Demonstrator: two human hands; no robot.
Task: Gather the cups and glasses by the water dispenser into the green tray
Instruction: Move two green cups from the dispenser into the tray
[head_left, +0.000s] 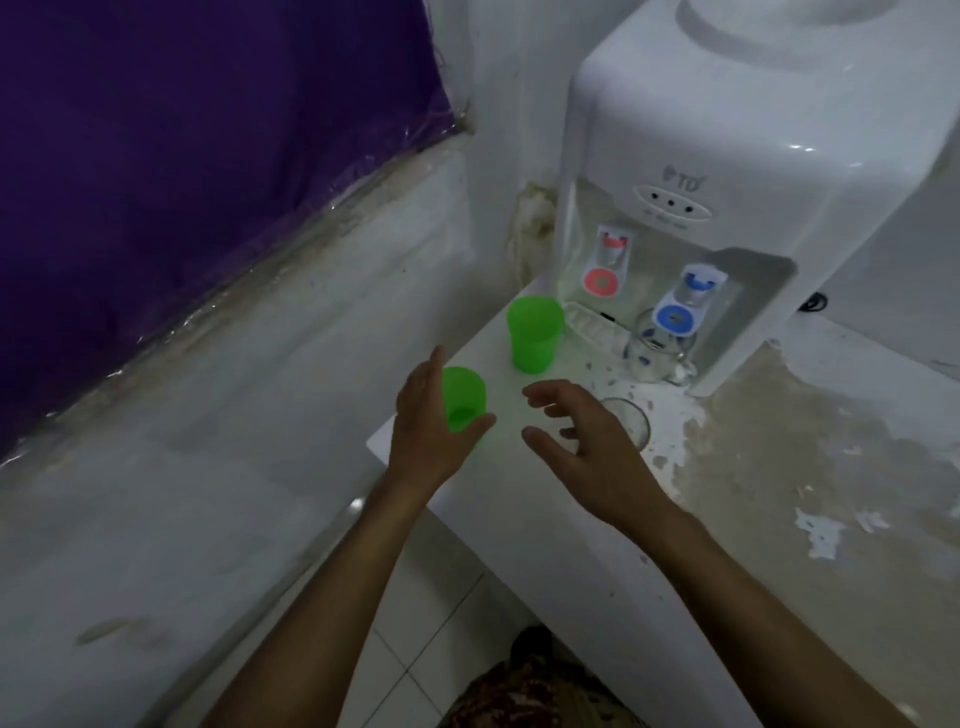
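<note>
My left hand (434, 431) is wrapped around a small green plastic cup (462, 397) near the left corner of the white counter. A second, larger green cup (535, 332) stands upright in front of the white water dispenser (727, 156). My right hand (587, 441) hovers open, fingers spread, just left of a clear glass (631, 418) that it partly hides. Another clear glass (654, 348) with blue dots stands under the blue tap. No green tray is in view.
The counter (753, 467) has worn, peeling paint to the right of the dispenser. A white wall and a purple cloth (182, 156) lie to the left. The counter's front edge drops to a tiled floor (415, 649).
</note>
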